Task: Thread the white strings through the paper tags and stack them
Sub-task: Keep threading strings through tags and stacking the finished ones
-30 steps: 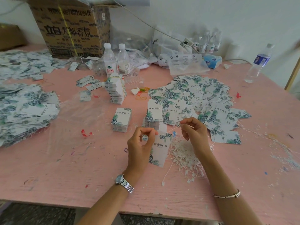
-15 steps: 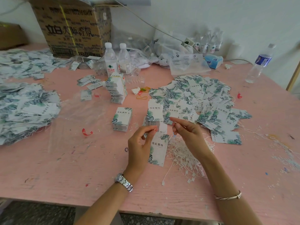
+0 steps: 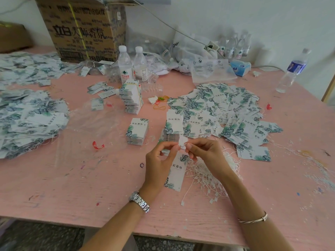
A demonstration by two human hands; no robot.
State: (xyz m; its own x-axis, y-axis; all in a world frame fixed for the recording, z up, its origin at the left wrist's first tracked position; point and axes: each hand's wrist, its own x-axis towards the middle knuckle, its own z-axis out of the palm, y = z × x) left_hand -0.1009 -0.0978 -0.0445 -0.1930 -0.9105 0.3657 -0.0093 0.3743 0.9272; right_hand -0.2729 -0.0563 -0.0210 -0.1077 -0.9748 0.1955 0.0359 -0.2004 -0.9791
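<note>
The tag (image 3: 176, 172) is white with green leaf print, hanging just over the counter (image 3: 90, 178) beside the string pile (image 3: 208, 174). My left hand (image 3: 159, 160) and right hand (image 3: 208, 153) both pinch its top edge, fingers (image 3: 170, 146) curled, tips close together.

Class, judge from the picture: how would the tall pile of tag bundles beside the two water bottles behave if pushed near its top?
The tall pile would probably tip: it is narrow and many bundles high. Its bundles look slightly offset, so they would likely slide apart rather than fall as one block. Being paper, each should be light.
</note>
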